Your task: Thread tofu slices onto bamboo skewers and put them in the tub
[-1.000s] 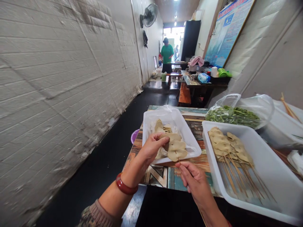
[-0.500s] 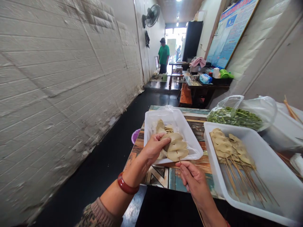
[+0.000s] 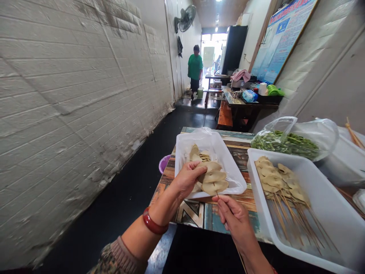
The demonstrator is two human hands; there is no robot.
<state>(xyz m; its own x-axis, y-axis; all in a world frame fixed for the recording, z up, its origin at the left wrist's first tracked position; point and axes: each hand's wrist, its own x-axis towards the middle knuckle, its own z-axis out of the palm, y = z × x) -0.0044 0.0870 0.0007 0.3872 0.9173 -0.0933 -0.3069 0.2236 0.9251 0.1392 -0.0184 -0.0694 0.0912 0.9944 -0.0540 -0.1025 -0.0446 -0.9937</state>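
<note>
My left hand [image 3: 186, 179] pinches the flat slices [image 3: 214, 186], my right hand [image 3: 234, 216] grips their stick [image 3: 218, 194], over the near edge of the white tub [image 3: 225, 152]; how far up the stick reaches, I can't quite tell.

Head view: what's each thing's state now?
Left hand, pinching flat oval beige slices.
Right hand, closed on thin wooden skewer.
Skewer, threaded through slices.
Left white plastic tray, holding more slices.
Right white plastic tray, uncovered, holding loaded skewers.
Clear plastic bag, holding greens.
Pink cloth, draped.
Black wall fan, running or not unclear.
</note>
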